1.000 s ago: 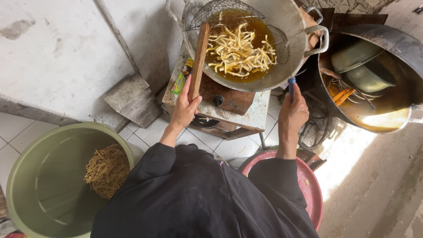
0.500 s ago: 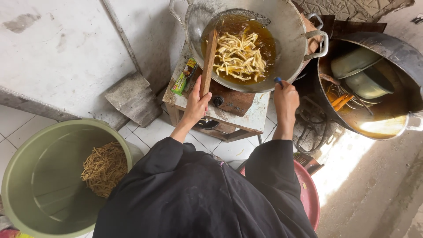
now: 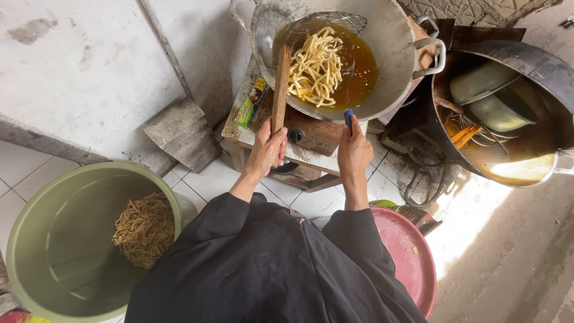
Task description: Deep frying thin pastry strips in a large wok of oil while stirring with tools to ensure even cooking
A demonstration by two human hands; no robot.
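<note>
My left hand (image 3: 267, 148) grips the wooden handle (image 3: 280, 84) of a wire skimmer (image 3: 326, 27) that reaches into a large metal wok (image 3: 394, 42). The wok holds brown oil and pale dough strips (image 3: 315, 67). My right hand (image 3: 354, 149) holds a thin utensil with a blue handle (image 3: 348, 118) at the wok's near rim. The wok sits on a rusty stove (image 3: 314, 134) on a low wooden stand.
A green tub (image 3: 36, 239) with fried brown strips (image 3: 145, 227) stands at lower left. A red basin (image 3: 412, 257) lies by my right side. A big dark pot (image 3: 538, 66) with bowls and oil sits at right. A concrete block (image 3: 182, 134) leans on the wall.
Both hands have shifted slightly with the view. The skimmer now lies deeper in the oil, with the strips gathered beside it.
</note>
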